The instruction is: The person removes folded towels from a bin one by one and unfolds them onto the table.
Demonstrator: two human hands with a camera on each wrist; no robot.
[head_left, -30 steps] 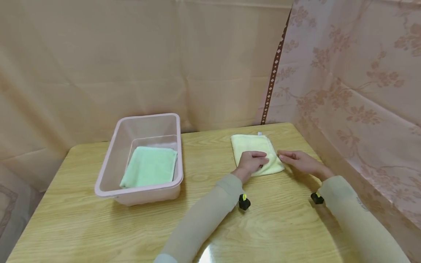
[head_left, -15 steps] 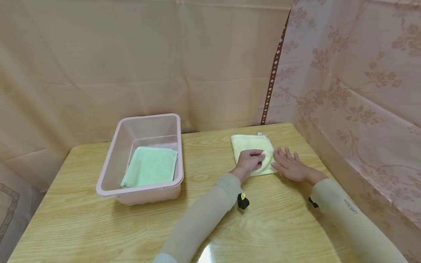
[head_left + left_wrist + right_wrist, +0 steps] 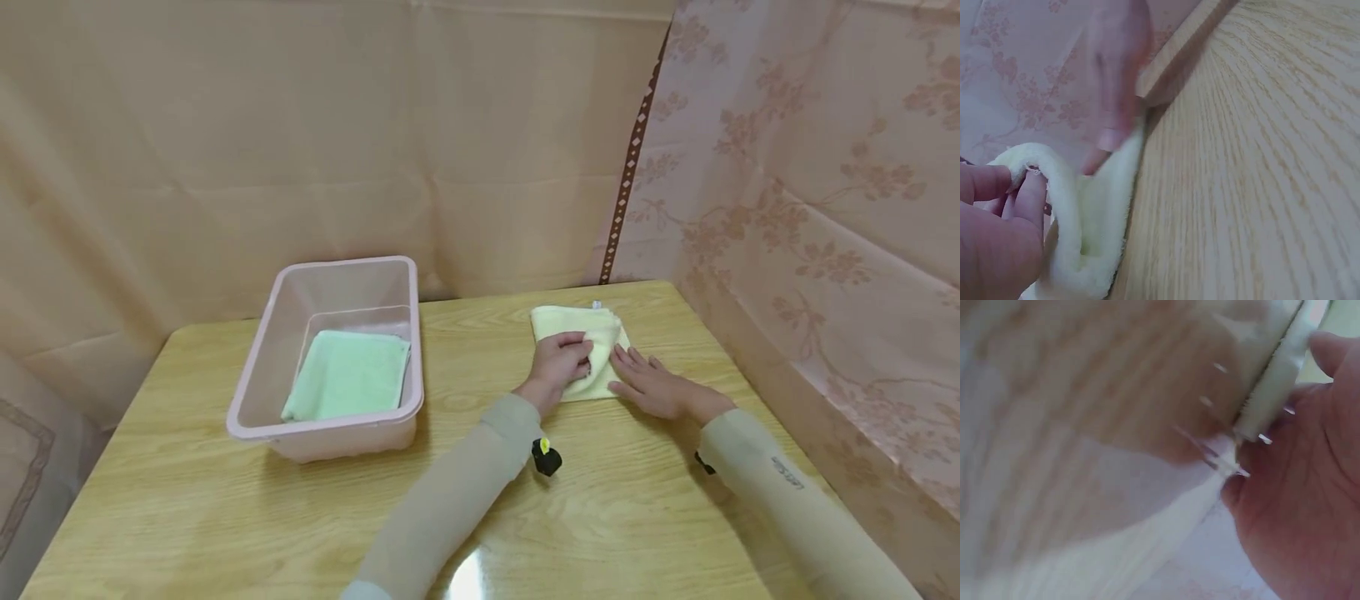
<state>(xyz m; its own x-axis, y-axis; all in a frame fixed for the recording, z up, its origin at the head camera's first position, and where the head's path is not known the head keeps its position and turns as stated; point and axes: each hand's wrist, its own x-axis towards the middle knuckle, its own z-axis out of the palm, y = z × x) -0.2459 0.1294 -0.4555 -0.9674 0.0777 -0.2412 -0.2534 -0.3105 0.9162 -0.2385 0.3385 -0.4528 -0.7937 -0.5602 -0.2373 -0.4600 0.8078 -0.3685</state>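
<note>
A pale yellow towel (image 3: 551, 320) lies folded near the table's far right corner, a small white tag at its back edge. My left hand (image 3: 557, 367) pinches an upper layer between thumb and fingers; in the left wrist view that layer (image 3: 1063, 200) arches up off the part beneath. With fingers straight, my right hand (image 3: 656, 387) rests on the towel's right side. The right wrist view shows the palm (image 3: 1304, 506) beside the towel's edge (image 3: 1279, 381), blurred.
A pink plastic basin (image 3: 251, 375) stands on the left of the wooden table (image 3: 480, 492), with a folded mint green towel (image 3: 348, 375) in it. Beige curtain (image 3: 360, 142) hangs behind, and flowered cloth (image 3: 817, 217) borders the right side.
My right hand has turned from loosely bent fingers beside the towel to flat on it, moving left. My left hand has drawn the pinched layer slightly up and leftward. The basin has not moved.
</note>
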